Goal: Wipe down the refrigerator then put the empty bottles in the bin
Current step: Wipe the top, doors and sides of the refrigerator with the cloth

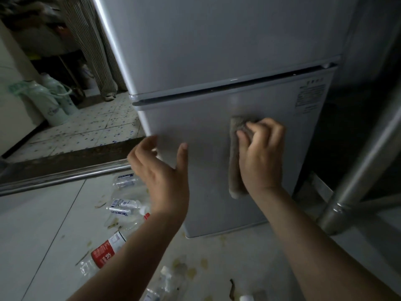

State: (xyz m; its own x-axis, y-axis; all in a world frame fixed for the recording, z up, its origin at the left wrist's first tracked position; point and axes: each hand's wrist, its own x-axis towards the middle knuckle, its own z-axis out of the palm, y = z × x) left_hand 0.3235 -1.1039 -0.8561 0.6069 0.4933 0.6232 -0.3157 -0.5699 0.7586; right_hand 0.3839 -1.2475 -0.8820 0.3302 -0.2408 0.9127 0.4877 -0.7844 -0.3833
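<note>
1. My right hand [259,155] presses a grey-brown cloth [235,164] against the lower door of the refrigerator [206,127]. My fingers are curled over the cloth's upper end, gripping it. The rest of the cloth hangs down along the left side of that hand, past my wrist.
2. My left hand [160,172] is open and holds nothing, with fingers loosely bent and thumb raised. It is at the door's left edge; I cannot tell whether my fingertips touch it.
3. Just below and left of my left hand, a blue-labelled bottle [124,206] lies on the floor [43,224].
4. A red-labelled bottle [106,250] lies beside my left forearm.
5. A printed sticker [310,94] is on the door above and right of my right hand.
</note>
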